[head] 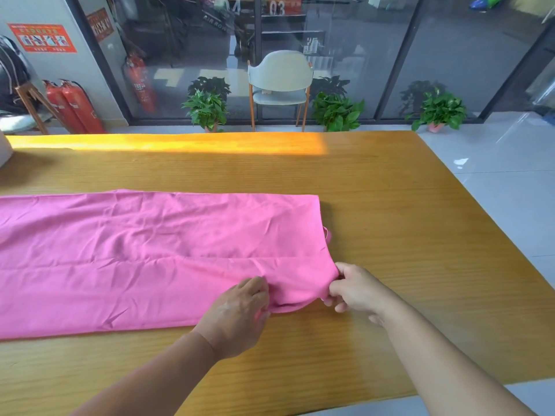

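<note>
- Closest to us, our left hand (237, 313) has its fingers curled into the near edge of the pink cloth (150, 259), pinching up a small ridge of fabric.
- Just beside it, our right hand (354, 292) grips the cloth's near right corner between thumb and fingers, and the corner is lifted slightly off the surface (405, 211).
- Between our two hands the edge sags and bunches. Everywhere else the cloth lies flat as a long band across the surface, and its left end runs out of view.
- A faint crease runs along the band's length, and a second layer peeks out at the right end. We judge that the cloth has already been doubled once lengthwise.
- We think the work is at an early to middle stage. The corner is in hand, but the short right end has not yet been carried over, so the crosswise folds are left to do.
- Beyond the surface stand a pale chair (280, 82) and potted plants (207, 109) along the glass wall, with red fire extinguishers (75, 106) at far left.
</note>
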Tool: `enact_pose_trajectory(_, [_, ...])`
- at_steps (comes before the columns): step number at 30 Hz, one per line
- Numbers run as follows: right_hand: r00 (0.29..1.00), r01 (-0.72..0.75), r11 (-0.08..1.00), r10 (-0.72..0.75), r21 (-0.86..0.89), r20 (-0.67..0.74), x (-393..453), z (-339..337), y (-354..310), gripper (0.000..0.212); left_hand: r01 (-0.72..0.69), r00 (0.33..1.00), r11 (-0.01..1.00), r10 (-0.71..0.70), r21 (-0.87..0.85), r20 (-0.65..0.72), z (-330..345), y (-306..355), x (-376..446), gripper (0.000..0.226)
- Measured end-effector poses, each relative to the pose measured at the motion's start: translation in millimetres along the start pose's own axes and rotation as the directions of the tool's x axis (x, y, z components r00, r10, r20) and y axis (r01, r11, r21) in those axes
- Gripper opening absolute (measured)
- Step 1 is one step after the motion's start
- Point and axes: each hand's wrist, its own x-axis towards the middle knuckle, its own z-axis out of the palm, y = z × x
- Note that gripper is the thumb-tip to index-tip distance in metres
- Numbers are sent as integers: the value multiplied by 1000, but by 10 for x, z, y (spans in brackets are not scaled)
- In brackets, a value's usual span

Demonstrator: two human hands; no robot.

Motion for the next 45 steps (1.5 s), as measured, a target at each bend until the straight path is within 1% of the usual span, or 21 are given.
enact_pose_trajectory(2, [998,-34,999,36,-31,52,-15,11,85,15,-9,1000,1000,9,4,5,9,4,-19,11])
enact_pose_trajectory(5, [998,-65,993,66,-97,14,-17,28,222,11,-24,999,999,22,25,49,29,12,-55,11])
enact_pose_trajectory(9, [989,-138,983,142,-122,31,-28,-24,269,12,-89,990,994,81,58,118,50,50,-127,6])
enact_pose_trajectory(12, [976,-212,959,216,-188,6,2,-18,275,15,-46,988,994,30,100,150,75,65,-155,24])
enact_pose_trajectory(14, [973,-227,947,232,-228,-5,21,-16,251,12,-14,991,992,-4,127,137,105,53,-136,32])
enact_pose_trajectory(18, [954,-267,943,288,-201,82,-17,-81,175,11,-63,994,986,48,153,101,138,34,-81,22])
enact_pose_trajectory(21, [940,-292,854,339,-431,35,-22,-104,171,19,-80,983,990,59,119,173,105,103,-103,21])
enact_pose_trajectory(23, [932,-312,693,356,-650,-69,-30,-92,111,26,-38,971,996,17,82,238,82,137,-140,23])
enact_pose_trajectory(25, [939,-305,502,299,-810,-168,-119,-71,-49,15,7,982,1000,-12,26,188,49,171,-124,24])
enact_pose_trajectory(26, [948,-296,454,246,-840,-201,-165,-49,-128,13,5,996,1000,-5,1,88,51,156,-100,23])
enact_pose_trajectory(28, [964,-263,450,88,-854,-251,-227,42,-250,15,29,991,999,-32,-27,-128,71,95,-21,18])
enact_pose_trajectory(29, [963,-222,472,-31,-853,-268,-229,112,-284,14,89,980,996,-89,-5,-178,74,54,25,19])
enact_pose_trajectory(30, [948,-160,506,-161,-848,-274,-210,193,-303,12,186,971,982,-179,30,-160,66,24,75,33])
enact_pose_trajectory(32, [879,42,580,-409,-814,-246,-108,422,-253,21,346,938,928,-345,138,-36,122,-86,108,67])
enact_pose_trajectory(33, [832,153,573,-514,-805,-208,-30,571,-201,29,364,929,911,-369,195,-7,152,-135,104,73])
enact_pose_trajectory(35, [761,305,544,-633,-782,-144,111,871,-141,42,348,930,903,-366,250,25,189,-190,72,77])
enact_pose_trajectory(36, [743,365,537,-660,-761,-109,172,1011,-126,46,344,926,897,-373,276,61,207,-196,52,78])
enact_pose_trajectory(38, [781,415,562,-623,-715,-36,258,1200,-93,51,319,930,892,-360,319,78,235,-230,15,80])
enact_pose_trajectory(40, [847,364,603,-531,-710,-17,314,1200,57,58,302,935,893,-346,333,81,233,-245,-14,87])
enact_pose_trajectory(43, [876,250,541,-479,-803,-50,352,977,344,73,286,939,905,-330,316,96,194,-288,-54,105])
enact_pose_trajectory(45, [906,155,540,-412,-827,-99,400,785,445,73,283,936,911,-331,301,121,181,-307,-82,109])
